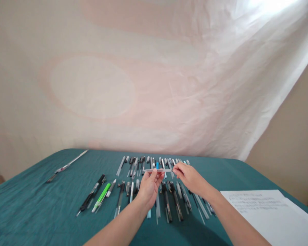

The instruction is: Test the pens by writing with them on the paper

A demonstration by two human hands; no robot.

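A slim clear pen barrel (149, 170) is held level above the table, running left to right. My left hand (149, 189) is closed on it, thumb on top and fingers curled beneath. My right hand (188, 176) pinches the barrel's right end; any small part between those fingertips is too small to make out. Below and around both hands lie two rows of pens and pen parts. In the near row are a dark pen (166, 201) and a clear barrel (201, 206). Behind my left hand, a blue piece (157, 165) shows in the far row.
Printed white sheets (261, 215) lie at the right of the green-clothed table (41, 205). On the left are a black pen (92, 193), a bright green pen (101, 197), a white cap (111, 188) and a long thin item (72, 163). A pale curtain (154, 85) hangs behind.
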